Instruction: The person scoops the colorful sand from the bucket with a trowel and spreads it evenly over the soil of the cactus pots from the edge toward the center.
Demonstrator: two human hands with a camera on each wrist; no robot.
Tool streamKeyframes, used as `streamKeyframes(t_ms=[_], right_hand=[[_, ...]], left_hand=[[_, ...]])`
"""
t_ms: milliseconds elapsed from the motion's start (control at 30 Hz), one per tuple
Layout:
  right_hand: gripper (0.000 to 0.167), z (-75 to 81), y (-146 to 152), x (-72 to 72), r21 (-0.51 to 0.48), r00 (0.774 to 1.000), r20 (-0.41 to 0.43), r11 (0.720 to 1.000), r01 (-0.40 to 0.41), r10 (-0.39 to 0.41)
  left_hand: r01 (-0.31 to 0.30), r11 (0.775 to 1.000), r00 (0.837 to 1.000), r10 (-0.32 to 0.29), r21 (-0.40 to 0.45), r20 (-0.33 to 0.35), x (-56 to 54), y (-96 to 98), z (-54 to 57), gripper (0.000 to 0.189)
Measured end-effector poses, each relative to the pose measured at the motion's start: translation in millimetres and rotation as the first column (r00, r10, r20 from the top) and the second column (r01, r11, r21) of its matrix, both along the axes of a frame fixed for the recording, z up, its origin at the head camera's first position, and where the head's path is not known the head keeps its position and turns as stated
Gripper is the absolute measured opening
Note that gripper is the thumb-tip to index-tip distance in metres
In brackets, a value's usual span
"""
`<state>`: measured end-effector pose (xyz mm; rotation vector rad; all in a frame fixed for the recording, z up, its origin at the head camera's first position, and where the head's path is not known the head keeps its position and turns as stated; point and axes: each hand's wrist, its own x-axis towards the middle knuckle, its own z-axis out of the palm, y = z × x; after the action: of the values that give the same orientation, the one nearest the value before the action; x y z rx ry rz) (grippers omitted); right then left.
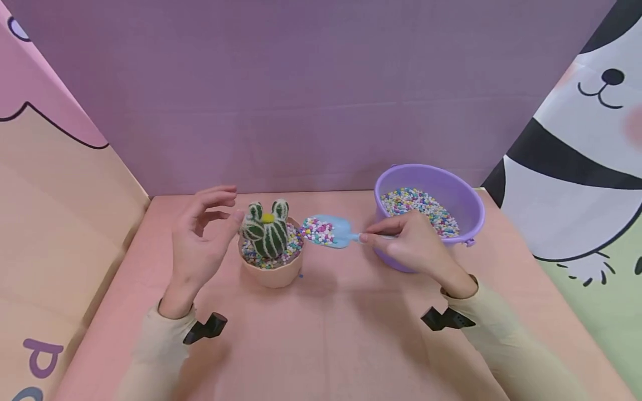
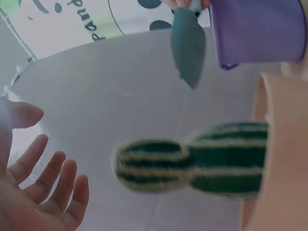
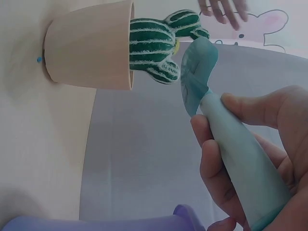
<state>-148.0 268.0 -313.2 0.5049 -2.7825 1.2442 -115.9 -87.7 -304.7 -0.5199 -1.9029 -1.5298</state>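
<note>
My right hand [image 1: 408,245] grips the handle of a light blue scoop [image 1: 343,231], fingers wrapped round it in the right wrist view. Small multicoloured pebbles [image 1: 318,231] lie in the scoop's blade, whose tip reaches the right rim of a peach pot [image 1: 273,277]. In the pot stands a green striped cactus [image 1: 271,239] with a yellow top, pebbles around its base. My left hand [image 1: 200,234] is held up just left of the cactus, fingers loosely bent and thumb apart, with nothing in it; the left wrist view shows a gap between the left hand [image 2: 43,178] and cactus.
A purple bucket [image 1: 463,195] partly filled with the same pebbles stands at the right, behind my right hand. One blue pebble [image 1: 301,275] lies on the pink tabletop [image 1: 321,334] beside the pot. A purple backdrop [image 1: 301,94] and printed side panels enclose the table.
</note>
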Motion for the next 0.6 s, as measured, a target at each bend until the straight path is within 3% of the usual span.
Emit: streamKeyframes(t_ms=[267, 367, 433, 500, 600], right_hand=[[0.008, -1.3, -4.8, -1.3, 0.054, 0.999, -0.039, 0.999, 0.002, 0.000], [0.008, -0.8, -7.5, -2.1, 0.066, 0.999, -0.033, 0.998, -0.001, 0.003], [0.008, -0.8, -9.6, -2.4, 0.056, 1.000, -0.021, 0.998, -0.015, 0.016], [0.008, -1.2, -12.1, -2.9, 0.045, 1.000, 0.003, 0.999, -0.026, 0.026], [0.009, -1.9, -16.5, -3.8, 0.048, 0.999, 0.030, 0.998, -0.035, 0.033]], left_hand=[[-0.123, 0.992, 0.991, 0.124, -0.026, 0.047, -3.0, -23.4, -26.1, 0.026], [-0.158, 0.985, 0.978, 0.166, -0.073, 0.127, -6.7, -35.0, -38.4, 0.025], [-0.168, 0.975, 0.960, 0.196, -0.147, 0.201, -10.3, -43.1, -47.3, 0.027], [-0.151, 0.951, 0.941, 0.222, -0.271, 0.255, -14.2, -50.2, -56.4, 0.030], [-0.078, 0.879, 0.929, 0.235, -0.470, 0.285, -19.9, -57.6, -68.2, 0.038]])
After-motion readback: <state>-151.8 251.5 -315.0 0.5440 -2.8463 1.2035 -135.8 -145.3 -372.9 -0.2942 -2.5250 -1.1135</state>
